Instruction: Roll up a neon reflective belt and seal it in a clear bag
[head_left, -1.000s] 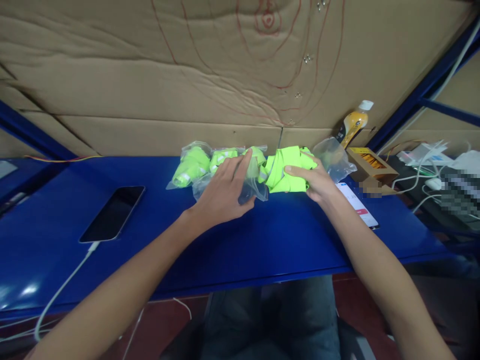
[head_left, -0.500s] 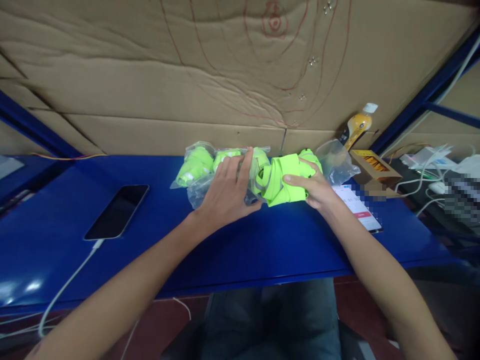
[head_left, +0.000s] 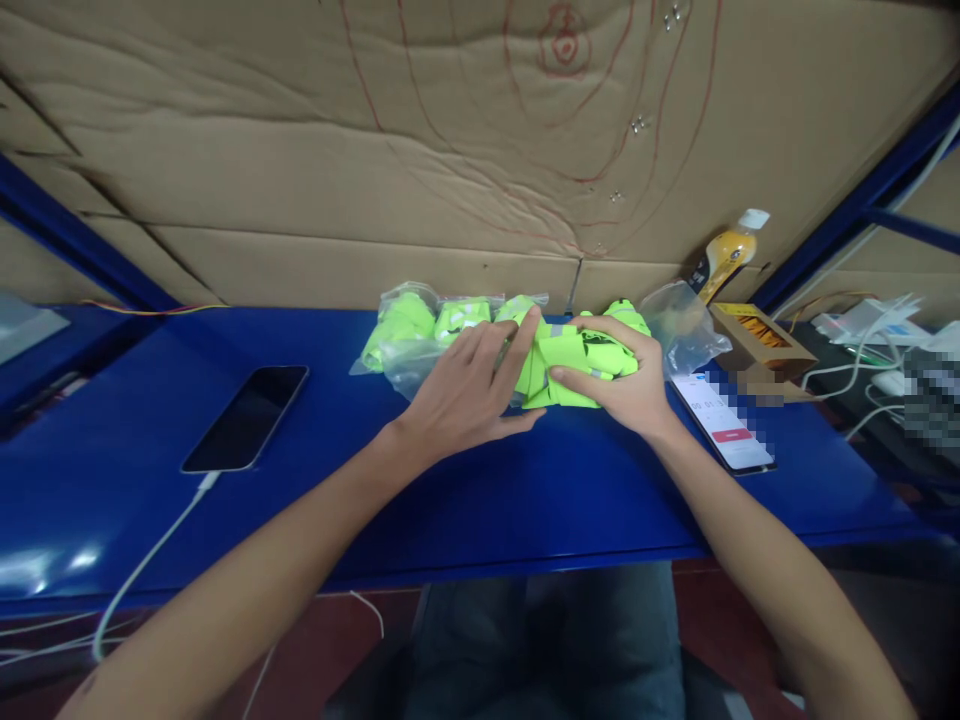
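Neon-yellow fabric (head_left: 566, 352) with grey bands (head_left: 560, 330), blue tabletop (head_left: 600, 490), brown cardboard (head_left: 262, 180) with red lines (head_left: 565, 45), black phone (head_left: 247, 418)

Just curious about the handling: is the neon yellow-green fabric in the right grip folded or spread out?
Folded, though loosely: the neon yellow-green fabric shows overlapping layers, gathered into a compact bundle in the right grip.

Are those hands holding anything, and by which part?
The right hand holds the green bundle by its right side; whether the left hand grips anything can't be told.
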